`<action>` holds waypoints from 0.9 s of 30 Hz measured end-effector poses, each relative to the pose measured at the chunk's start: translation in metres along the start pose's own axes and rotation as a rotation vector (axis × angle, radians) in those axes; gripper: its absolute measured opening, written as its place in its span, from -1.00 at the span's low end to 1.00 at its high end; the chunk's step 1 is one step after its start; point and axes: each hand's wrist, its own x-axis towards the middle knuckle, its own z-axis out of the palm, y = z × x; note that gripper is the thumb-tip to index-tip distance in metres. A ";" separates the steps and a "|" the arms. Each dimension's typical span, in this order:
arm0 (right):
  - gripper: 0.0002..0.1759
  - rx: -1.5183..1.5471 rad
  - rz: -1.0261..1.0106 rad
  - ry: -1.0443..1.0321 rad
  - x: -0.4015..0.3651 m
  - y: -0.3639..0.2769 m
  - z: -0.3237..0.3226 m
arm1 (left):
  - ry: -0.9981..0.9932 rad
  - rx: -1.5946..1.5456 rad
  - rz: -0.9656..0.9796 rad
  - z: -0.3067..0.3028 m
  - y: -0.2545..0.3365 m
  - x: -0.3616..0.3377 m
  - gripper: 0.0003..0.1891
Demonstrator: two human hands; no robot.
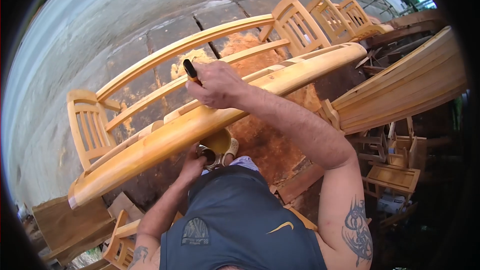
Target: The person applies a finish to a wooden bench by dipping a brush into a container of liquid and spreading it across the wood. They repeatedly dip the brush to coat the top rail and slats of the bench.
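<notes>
My right hand (217,85) grips a brush handle (190,70), black with an orange band, and rests on the top rail (150,147) of a long wooden bench. The rail looks glossy with wet finish. My left hand (192,162) sits below the rail, holding a small open tin can (209,154) close to my body. The brush's bristles are hidden behind the hand and the rail.
The bench (87,125) has slatted armrests at both ends and stands on stained concrete paving. More unfinished wooden chairs (345,17) stand at the far right. Stacked curved planks (405,87) and small wooden pieces crowd the right side. A wooden block (70,222) lies at lower left.
</notes>
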 end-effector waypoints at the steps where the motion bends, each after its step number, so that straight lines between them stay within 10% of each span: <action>1: -0.66 0.044 -0.049 0.077 0.002 -0.007 0.010 | 0.018 0.054 -0.001 0.001 0.005 0.000 -0.24; 9: -0.65 -0.012 0.587 0.295 -0.101 0.117 -0.140 | -0.026 -0.061 0.062 -0.014 -0.024 0.008 -0.23; 14: -0.76 -0.390 0.375 0.643 -0.162 0.134 -0.229 | -0.038 0.010 0.055 -0.019 -0.033 0.012 -0.14; 20: -0.84 0.287 0.380 0.706 -0.188 -0.002 -0.116 | -0.068 0.072 0.024 -0.012 -0.004 -0.001 -0.19; 27: -0.87 0.177 0.277 0.280 -0.193 -0.055 0.021 | -0.192 0.091 0.067 -0.015 -0.016 0.003 -0.19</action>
